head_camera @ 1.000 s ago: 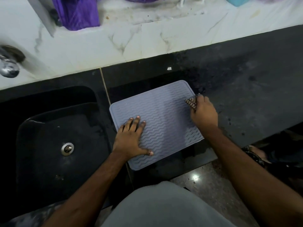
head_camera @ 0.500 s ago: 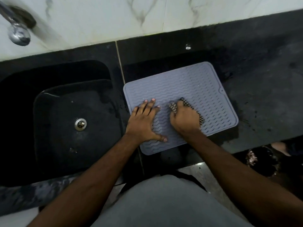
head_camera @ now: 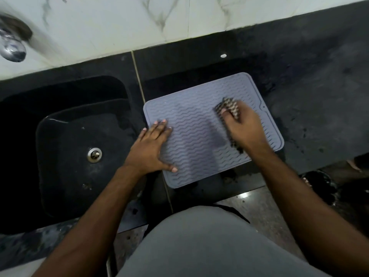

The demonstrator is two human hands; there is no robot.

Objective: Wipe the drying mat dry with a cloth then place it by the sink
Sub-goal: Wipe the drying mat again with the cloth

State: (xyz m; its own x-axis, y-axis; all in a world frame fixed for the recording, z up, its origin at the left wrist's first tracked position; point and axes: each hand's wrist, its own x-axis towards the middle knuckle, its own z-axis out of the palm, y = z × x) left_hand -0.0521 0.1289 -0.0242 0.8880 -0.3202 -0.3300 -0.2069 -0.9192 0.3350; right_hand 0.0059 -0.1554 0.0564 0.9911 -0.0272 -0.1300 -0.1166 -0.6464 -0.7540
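A grey drying mat [head_camera: 199, 124] with wavy ridges lies flat on the black counter [head_camera: 311, 108], just right of the black sink [head_camera: 79, 156]. My left hand [head_camera: 151, 148] presses flat on the mat's left edge, fingers spread. On the mat's right half, my right hand [head_camera: 243, 126] is closed on a bunched checked cloth [head_camera: 229, 107]. The cloth pokes out past the fingers and below the wrist. A smeared streak runs down the mat left of that hand.
A chrome tap [head_camera: 12, 48] juts from the white marble wall [head_camera: 139, 23] above the sink's far left. The metal drain [head_camera: 94, 154] sits in the basin. A small white speck [head_camera: 223, 55] lies on the counter behind the mat. Floor and a sandalled foot [head_camera: 319, 182] are at lower right.
My right hand has swept the cloth from the mat's right edge to its middle and back to the right half. My left hand has slid to the mat's left edge.
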